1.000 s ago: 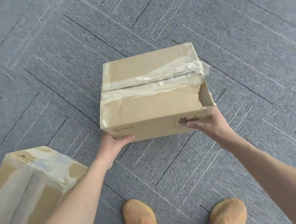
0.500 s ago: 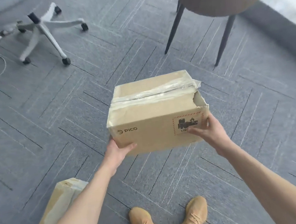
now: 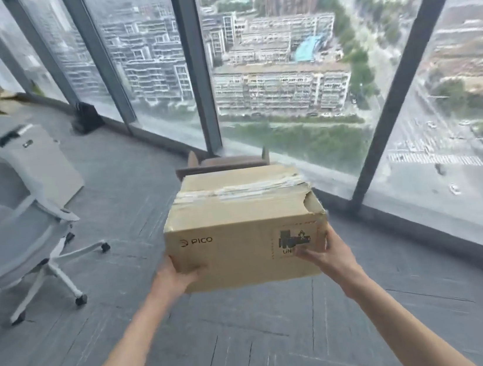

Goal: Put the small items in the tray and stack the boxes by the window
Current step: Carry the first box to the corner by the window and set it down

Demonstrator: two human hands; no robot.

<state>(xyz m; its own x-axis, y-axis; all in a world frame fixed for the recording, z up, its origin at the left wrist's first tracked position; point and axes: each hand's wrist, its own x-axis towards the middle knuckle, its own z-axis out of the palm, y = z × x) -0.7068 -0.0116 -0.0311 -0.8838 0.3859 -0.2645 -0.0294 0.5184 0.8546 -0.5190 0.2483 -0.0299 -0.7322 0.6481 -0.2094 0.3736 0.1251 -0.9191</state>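
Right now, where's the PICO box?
Head view, centre: the PICO box is held off the floor between left hand and right hand, facing the window.

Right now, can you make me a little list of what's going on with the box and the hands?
box: brown cardboard box, taped on top, one top corner torn, held up off the floor
left hand: left hand grips the box's lower left corner
right hand: right hand grips the box's lower right side
window: big window straight ahead, behind the box
chair: white office chair on the left
floor: grey carpet
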